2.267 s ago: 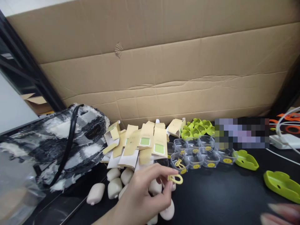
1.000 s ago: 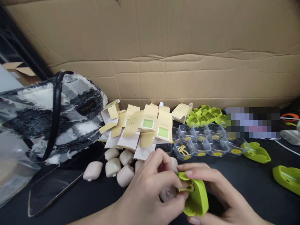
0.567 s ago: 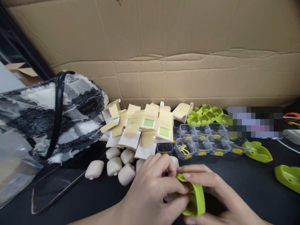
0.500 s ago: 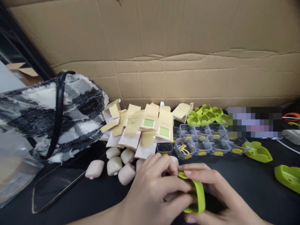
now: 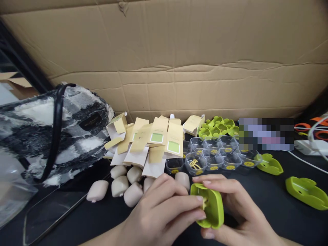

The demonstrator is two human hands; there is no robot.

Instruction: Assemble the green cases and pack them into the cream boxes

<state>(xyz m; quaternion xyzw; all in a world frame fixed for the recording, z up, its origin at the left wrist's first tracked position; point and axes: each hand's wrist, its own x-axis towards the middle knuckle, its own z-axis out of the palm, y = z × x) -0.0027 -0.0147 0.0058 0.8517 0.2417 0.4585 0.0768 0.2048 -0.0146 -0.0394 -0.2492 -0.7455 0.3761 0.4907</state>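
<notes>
Against 0.5 s ago, the lime-green silicone cover has turned its hollow more into view, baring a pale-yellow strap loop partly inside; on the desk, 1 clear plastic cup contains more yellow straps; left grip pinches the loop, fingers pointing rightward; right grip clasps the cover between thumb and fingers

Blk/wht bag, cardbd panel behind.

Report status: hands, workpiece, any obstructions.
Right hand: gripping hollow lime-green shell. Left hand: touching pale-yellow piece inside it. Beige rounded cases beside left hand, none blocking shell.
</notes>
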